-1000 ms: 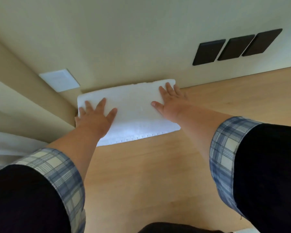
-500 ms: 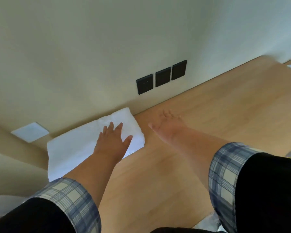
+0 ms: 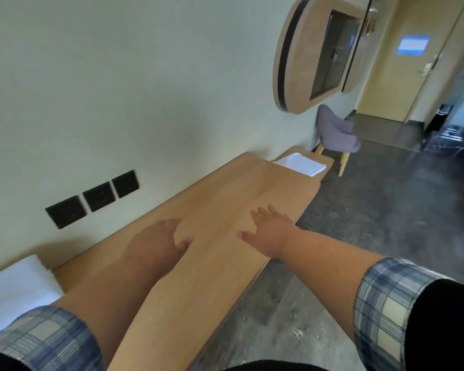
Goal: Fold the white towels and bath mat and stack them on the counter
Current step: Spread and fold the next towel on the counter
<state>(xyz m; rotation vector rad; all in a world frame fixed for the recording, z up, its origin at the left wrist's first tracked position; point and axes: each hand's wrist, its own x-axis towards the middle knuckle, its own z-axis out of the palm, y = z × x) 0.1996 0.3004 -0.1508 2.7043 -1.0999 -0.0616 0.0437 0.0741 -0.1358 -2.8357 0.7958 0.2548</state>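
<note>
Both arms reach forward from the bottom of the view, forearms bare, plaid cuffs rolled back over dark sleeves. The left hand is palm down with fingers together and thumb spread to the right, stretched out over the counter near its wall-side edge; it is motion-blurred, so whether it touches the wood cannot be told. The right hand is also palm down and empty, fingers loosely spread and pointing away, thumb out to the left, close to the counter's front edge. The two hands are apart, side by side.
</note>
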